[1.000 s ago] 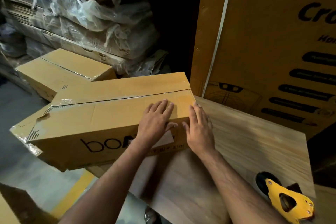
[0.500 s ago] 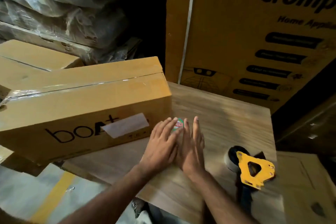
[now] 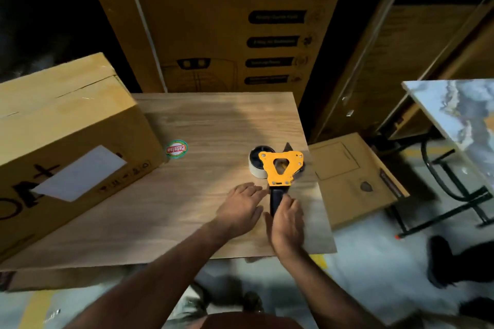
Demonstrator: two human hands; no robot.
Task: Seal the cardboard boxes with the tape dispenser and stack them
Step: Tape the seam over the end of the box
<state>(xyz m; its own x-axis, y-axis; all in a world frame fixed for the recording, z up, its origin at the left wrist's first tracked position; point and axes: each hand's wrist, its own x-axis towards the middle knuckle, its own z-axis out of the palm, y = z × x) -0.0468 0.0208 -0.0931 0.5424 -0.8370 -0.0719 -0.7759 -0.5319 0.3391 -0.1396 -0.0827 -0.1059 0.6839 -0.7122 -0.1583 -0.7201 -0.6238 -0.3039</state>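
Two hands low on the wooden table (image 3: 165,208), right hand (image 3: 287,222) curling onto the dark handle of one yellow tape dispenser (image 3: 279,168), left hand (image 3: 240,208) flat and loose beside it, one round "Patelsa" sticker (image 3: 176,149), one taped cardboard box (image 3: 61,128) at left, tall "Home Appliances" carton (image 3: 227,21) behind.

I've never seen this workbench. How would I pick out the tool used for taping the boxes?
Find the wooden table in the middle, with a big cardboard box on its left end. Near the table's right edge lies the tape dispenser, just ahead of both hands. It is the only bright yellow thing there, with a pale tape roll and a dark handle.
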